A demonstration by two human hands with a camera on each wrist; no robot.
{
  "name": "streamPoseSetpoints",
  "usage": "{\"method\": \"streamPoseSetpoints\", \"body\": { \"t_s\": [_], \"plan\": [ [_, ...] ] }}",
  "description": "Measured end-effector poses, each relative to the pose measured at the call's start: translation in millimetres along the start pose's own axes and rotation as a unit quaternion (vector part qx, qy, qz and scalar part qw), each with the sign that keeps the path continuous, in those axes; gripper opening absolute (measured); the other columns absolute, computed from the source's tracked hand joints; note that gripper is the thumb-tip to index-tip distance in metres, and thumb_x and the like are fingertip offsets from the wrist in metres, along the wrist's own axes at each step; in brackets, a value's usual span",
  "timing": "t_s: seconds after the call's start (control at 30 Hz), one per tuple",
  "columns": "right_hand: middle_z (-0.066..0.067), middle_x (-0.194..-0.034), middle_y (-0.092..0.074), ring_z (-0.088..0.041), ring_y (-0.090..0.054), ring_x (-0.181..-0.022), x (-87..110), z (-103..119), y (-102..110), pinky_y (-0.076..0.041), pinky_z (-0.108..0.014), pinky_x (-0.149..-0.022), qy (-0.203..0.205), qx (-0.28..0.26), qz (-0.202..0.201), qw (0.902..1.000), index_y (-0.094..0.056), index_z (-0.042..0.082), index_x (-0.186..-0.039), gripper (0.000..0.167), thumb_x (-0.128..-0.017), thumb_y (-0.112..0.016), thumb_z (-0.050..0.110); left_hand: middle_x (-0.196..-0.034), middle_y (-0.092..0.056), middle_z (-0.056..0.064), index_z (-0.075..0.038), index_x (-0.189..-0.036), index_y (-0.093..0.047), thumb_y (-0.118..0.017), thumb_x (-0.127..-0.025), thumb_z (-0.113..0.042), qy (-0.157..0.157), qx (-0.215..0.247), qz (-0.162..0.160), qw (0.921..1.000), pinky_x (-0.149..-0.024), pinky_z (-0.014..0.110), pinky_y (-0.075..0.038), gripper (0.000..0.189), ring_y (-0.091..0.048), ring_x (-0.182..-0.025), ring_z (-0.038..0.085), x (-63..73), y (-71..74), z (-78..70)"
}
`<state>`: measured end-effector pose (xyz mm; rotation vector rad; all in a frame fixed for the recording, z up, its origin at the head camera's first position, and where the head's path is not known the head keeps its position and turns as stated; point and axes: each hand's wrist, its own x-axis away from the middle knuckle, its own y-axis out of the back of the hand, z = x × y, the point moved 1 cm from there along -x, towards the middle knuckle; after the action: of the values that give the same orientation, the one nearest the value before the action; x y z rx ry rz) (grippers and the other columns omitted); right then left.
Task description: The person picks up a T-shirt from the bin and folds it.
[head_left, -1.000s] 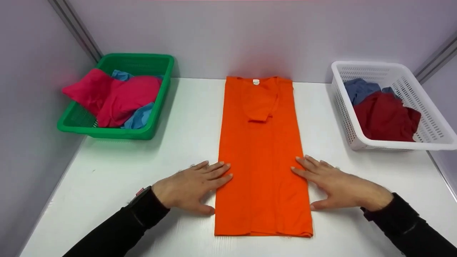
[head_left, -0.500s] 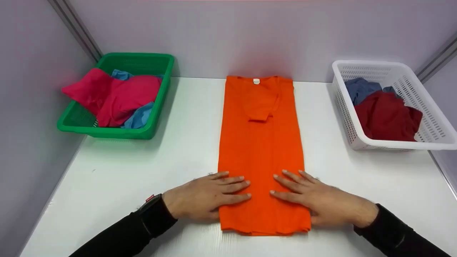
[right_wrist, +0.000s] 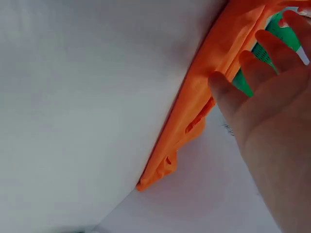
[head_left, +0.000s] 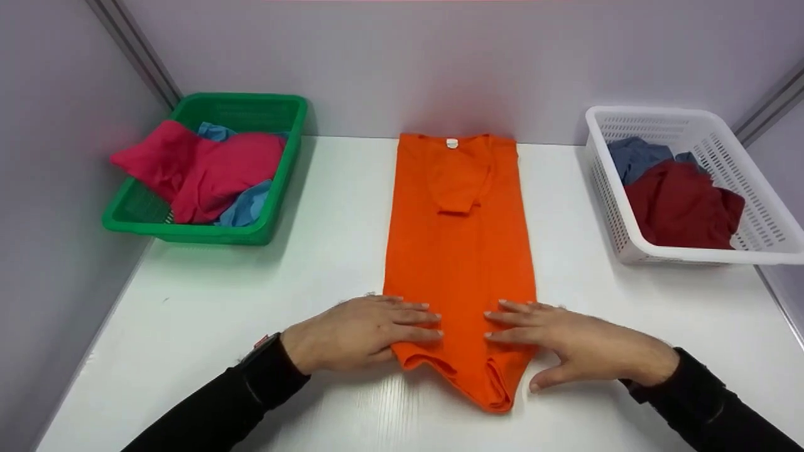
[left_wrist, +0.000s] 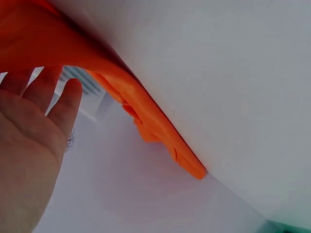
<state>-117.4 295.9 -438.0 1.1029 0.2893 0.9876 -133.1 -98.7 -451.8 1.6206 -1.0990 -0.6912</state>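
An orange shirt (head_left: 461, 257), folded into a long strip, lies on the white table with its neckline and a small white label at the far end. Its near hem is raised and curled, dipping to a point in the middle. My left hand (head_left: 361, 329) holds the left edge near the hem, fingers on top and the thumb hidden at the cloth's underside; the left wrist view shows that edge lifted off the table. Over the right edge, my right hand (head_left: 578, 342) has its fingers extended across the cloth and its thumb out to the side, apart from the hem.
A green basket (head_left: 188, 233) with pink and blue clothes stands at the back left. At the back right is a white basket (head_left: 710, 256) holding dark red and blue clothes. Walls border the white table (head_left: 264, 295) at the back and sides.
Both hands have moved inward over the shirt from its edges. The near hem, flat one second ago, is now lifted and curled. My right thumb has come out from beside the cloth.
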Motion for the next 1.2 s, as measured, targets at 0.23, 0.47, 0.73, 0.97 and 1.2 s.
{"method": "streamPoseSetpoints", "body": {
  "t_s": [0.23,0.47,0.73,0.97,1.2],
  "plan": [
    [0.007,-0.168,-0.065,-0.028,-0.061,-0.157,-9.2,4,-17,-0.055,-0.063,-0.129,0.036,0.027,-0.036,0.9983,-0.074,0.036,-0.15,0.056,-0.099,-0.097,0.032,-0.175,-0.065,-0.009,-0.031,-0.169,-0.066,-0.066,-0.12,-0.016,-0.045,0.004,-0.023,0.9987,-0.138,0.042,-0.051,0.051,-0.058,-0.167,0.012,-2.5,-1.0,-2.2],
    [0.013,-0.127,-0.076,-0.011,-0.069,-0.118,-19.5,13,-14,-0.059,-0.033,-0.102,0.165,0.043,-0.13,0.9769,-0.074,0.027,-0.126,0.039,-0.099,-0.088,0.004,-0.154,-0.081,-0.011,-0.028,-0.158,-0.075,-0.072,-0.117,-0.012,-0.079,0.009,-0.071,0.9943,-0.119,0.033,-0.065,0.044,-0.078,-0.143,0.01,-0.4,5.5,-4.9],
    [0.006,-0.127,-0.088,-0.012,-0.084,-0.108,-4.9,20,23,-0.062,-0.011,-0.102,0.145,-0.08,-0.18,0.9696,-0.075,0.021,-0.135,0.051,-0.101,-0.08,-0.015,-0.131,-0.09,-0.005,-0.019,-0.148,-0.081,-0.078,-0.115,-0.013,-0.077,0.084,-0.186,0.9759,-0.1,0.023,-0.07,0.034,-0.088,-0.104,0.011,5.7,21.6,-3.4],
    [-0.004,-0.117,-0.089,-0.009,-0.076,-0.094,6.3,26,43,-0.061,-0.016,-0.078,0.259,-0.116,-0.244,0.9273,-0.076,0.007,-0.13,0.026,-0.109,-0.076,-0.007,-0.119,-0.091,0.002,-0.011,-0.138,-0.083,-0.082,-0.107,0.001,-0.099,0.133,-0.261,0.9511,-0.084,0.017,-0.067,0.034,-0.077,-0.077,0.011,14.1,35.3,-7.7],
    [-0.005,-0.104,-0.083,-0.005,-0.068,-0.087,9.4,20,51,-0.059,-0.014,-0.075,0.239,-0.117,-0.307,0.9138,-0.076,0.002,-0.121,0.019,-0.105,-0.084,-0.003,-0.116,-0.09,0.005,-0.007,-0.136,-0.081,-0.081,-0.106,0.004,-0.082,0.155,-0.291,0.9405,-0.078,0.025,-0.068,0.032,-0.075,-0.082,0.015,13.0,45.1,-5.4]
  ]
}}
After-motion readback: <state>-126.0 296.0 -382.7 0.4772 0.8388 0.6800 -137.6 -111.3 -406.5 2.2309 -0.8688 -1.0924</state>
